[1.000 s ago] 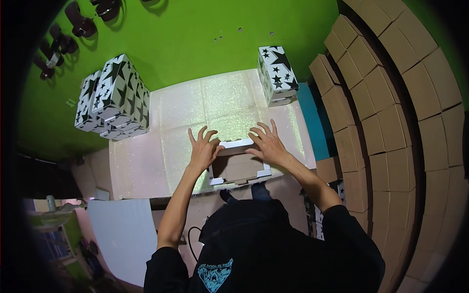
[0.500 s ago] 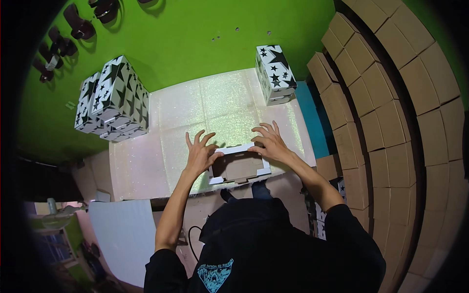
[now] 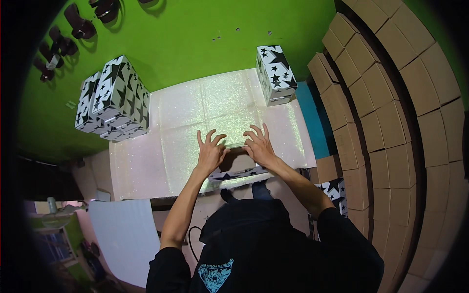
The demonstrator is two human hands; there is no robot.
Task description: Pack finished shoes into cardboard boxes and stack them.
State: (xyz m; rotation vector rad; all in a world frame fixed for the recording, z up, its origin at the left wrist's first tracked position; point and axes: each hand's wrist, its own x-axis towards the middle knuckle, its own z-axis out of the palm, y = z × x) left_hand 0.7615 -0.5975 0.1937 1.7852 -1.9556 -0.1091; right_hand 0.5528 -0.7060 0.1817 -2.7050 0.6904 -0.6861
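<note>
A white box with black stars (image 3: 238, 166) lies at the near edge of the glittery white table (image 3: 195, 112), its brown inside showing between my hands. My left hand (image 3: 210, 152) presses on its left part with fingers spread. On the box's right part rests my right hand (image 3: 259, 146), fingers spread too. Neither hand is closed around the box.
A stack of star-printed boxes (image 3: 113, 100) stands at the table's far left, one more star-printed box (image 3: 276, 74) at the far right. Brown cartons (image 3: 391, 112) line the right side. A green floor (image 3: 205, 34) with shoes (image 3: 78, 27) lies beyond. A white sheet (image 3: 122, 234) is at lower left.
Both hands have shifted slightly forward over the box, and its far flap has gone down flatter under them.
</note>
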